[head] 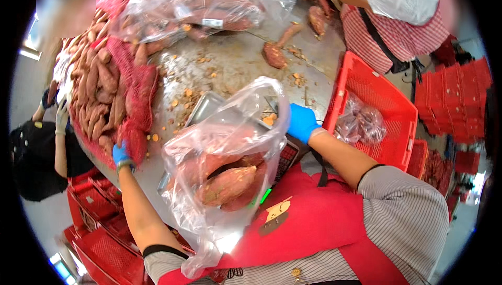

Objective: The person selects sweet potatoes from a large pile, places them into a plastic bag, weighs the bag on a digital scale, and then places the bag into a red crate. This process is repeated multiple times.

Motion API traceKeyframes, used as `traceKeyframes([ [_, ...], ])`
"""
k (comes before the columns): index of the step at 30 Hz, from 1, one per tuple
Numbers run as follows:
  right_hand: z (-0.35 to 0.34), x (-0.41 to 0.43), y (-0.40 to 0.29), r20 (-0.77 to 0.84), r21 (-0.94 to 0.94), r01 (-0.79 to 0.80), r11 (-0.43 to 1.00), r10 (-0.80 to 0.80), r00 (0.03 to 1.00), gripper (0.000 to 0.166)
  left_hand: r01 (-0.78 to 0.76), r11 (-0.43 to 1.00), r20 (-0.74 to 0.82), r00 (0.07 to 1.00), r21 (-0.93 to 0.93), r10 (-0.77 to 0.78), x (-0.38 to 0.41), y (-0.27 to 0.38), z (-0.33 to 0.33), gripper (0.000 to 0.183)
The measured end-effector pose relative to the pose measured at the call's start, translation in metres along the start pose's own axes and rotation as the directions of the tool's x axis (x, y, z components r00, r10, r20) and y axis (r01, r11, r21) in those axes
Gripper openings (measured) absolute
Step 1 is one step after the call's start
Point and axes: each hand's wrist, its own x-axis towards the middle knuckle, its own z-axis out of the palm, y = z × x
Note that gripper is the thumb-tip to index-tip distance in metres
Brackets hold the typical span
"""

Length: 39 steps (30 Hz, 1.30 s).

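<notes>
My left hand (pixel 122 154), in a blue glove, is at the near edge of a sweet potato pile (pixel 94 85) and touches the red mesh sack (pixel 138 108); its fingers are partly hidden. My right hand (pixel 302 123), also gloved, is closed beside the loop of a clear plastic bag (pixel 235 116). A small knife's blade (pixel 271 103) appears to project from it, seen through the film. Large sweet potatoes (pixel 229 185) fill the bag, which sits open on a weighing scale (pixel 287 155) in front of my red apron. A metal tray edge (pixel 204 102) shows behind the bag.
A red plastic crate (pixel 392 108) holding bagged produce (pixel 362 122) stands at the right. More bagged sweet potatoes (pixel 219 5) lie at the far side. Loose sweet potatoes (pixel 274 55) and cut ends (pixel 188 93) litter the metal table (pixel 235 55). Co-workers stand left and far right.
</notes>
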Motion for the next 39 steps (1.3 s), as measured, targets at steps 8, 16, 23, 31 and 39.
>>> traceKeyframes([
  [8,0.016,0.004,0.016,-0.118,0.038,0.048,0.998,-0.044,0.992,0.039,-0.050,0.535,-0.162,0.973,-0.844,-0.165,-0.115,0.103,-0.039,0.041],
  [16,0.011,-0.001,0.009,-0.138,-0.022,0.071,0.997,-0.073,0.988,0.042,0.105,-0.110,0.088,0.984,-0.988,0.153,-0.221,0.221,-0.015,0.043],
  [23,0.017,0.033,0.039,-0.111,0.191,0.096,0.977,-0.075,0.991,0.037,0.243,-0.219,0.229,0.969,-0.945,0.087,-0.265,0.274,-0.010,0.055],
  [31,-0.155,-0.007,-0.092,-0.720,0.461,0.659,0.594,-0.183,0.669,0.021,-0.233,0.739,-0.188,0.971,-0.632,0.145,-0.297,0.318,-0.011,0.050],
  [39,-0.164,-0.078,-0.241,-0.545,-0.340,0.898,0.279,-0.837,0.054,0.028,-0.389,0.812,-0.202,0.921,-0.435,0.334,-0.322,0.363,-0.006,0.046],
])
